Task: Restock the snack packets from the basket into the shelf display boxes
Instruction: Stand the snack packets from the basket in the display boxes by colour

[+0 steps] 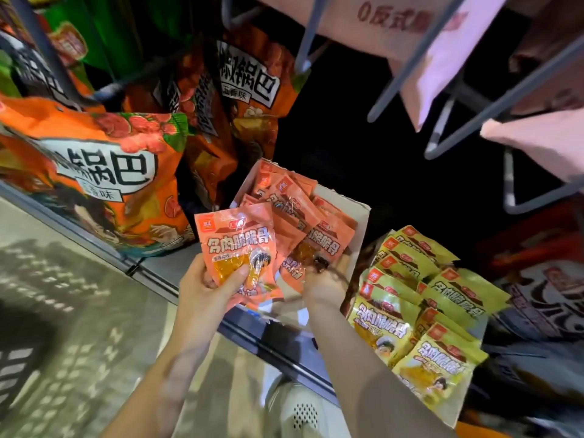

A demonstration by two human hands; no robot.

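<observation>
My left hand (210, 284) grips a small stack of orange snack packets (238, 245) just in front of the shelf edge, thumb across the front one. My right hand (324, 281) holds more orange packets (319, 245) and reaches into the white display box (357, 216), which stands on the shelf with several orange packets leaning in it. The fingers of the right hand are mostly hidden behind those packets. No basket can be made out clearly.
Yellow packets (420, 311) of the same snack fill a display to the right. Large orange bags (94, 172) stand on the shelf at left. Grey hanging hooks (442, 74) with pale bags jut out overhead. The shelf's metal front edge (284, 352) runs below my wrists.
</observation>
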